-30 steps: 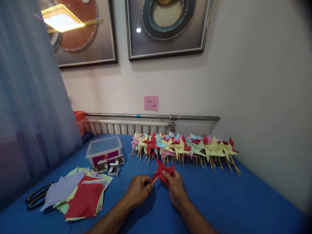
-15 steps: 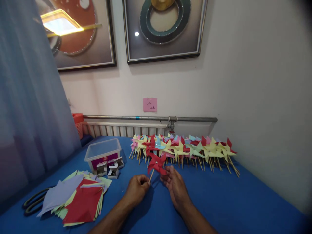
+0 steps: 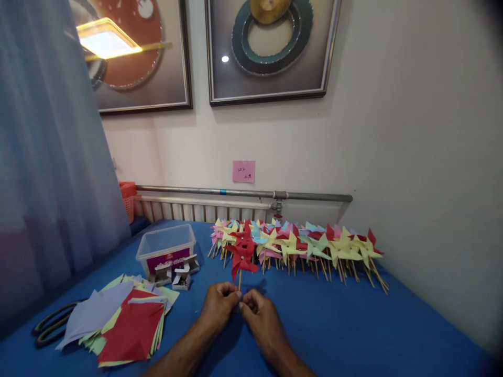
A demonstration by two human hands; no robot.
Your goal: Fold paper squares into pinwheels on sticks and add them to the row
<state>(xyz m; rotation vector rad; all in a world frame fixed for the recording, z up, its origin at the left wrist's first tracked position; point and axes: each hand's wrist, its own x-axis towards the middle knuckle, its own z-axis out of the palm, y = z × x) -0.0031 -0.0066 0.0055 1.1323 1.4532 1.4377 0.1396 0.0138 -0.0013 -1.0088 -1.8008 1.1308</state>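
A red paper pinwheel (image 3: 242, 257) on a thin wooden stick stands upright in front of me. My left hand (image 3: 220, 303) pinches the lower part of its stick between thumb and fingers. Close against it, my right hand (image 3: 261, 317) has thumb and fingertips pressed together at the same stick. The stick's lower end is hidden by the fingers. Behind the red pinwheel lies a long row of finished pinwheels (image 3: 314, 243) in yellow, red, pink, green and blue, their sticks pointing toward me.
To the left lies a pile of coloured paper sheets (image 3: 131, 327) beside black-handled scissors (image 3: 51, 324). A clear plastic tub (image 3: 165, 243) stands behind several small white boxes (image 3: 181, 280). All rest on a blue-covered table (image 3: 353, 335). A curtain (image 3: 58, 157) hangs at left.
My right hand has moved from beside the pinwheel's blades down to the stick, and its fingers have closed. The red pinwheel has shifted slightly left and now stands more upright.
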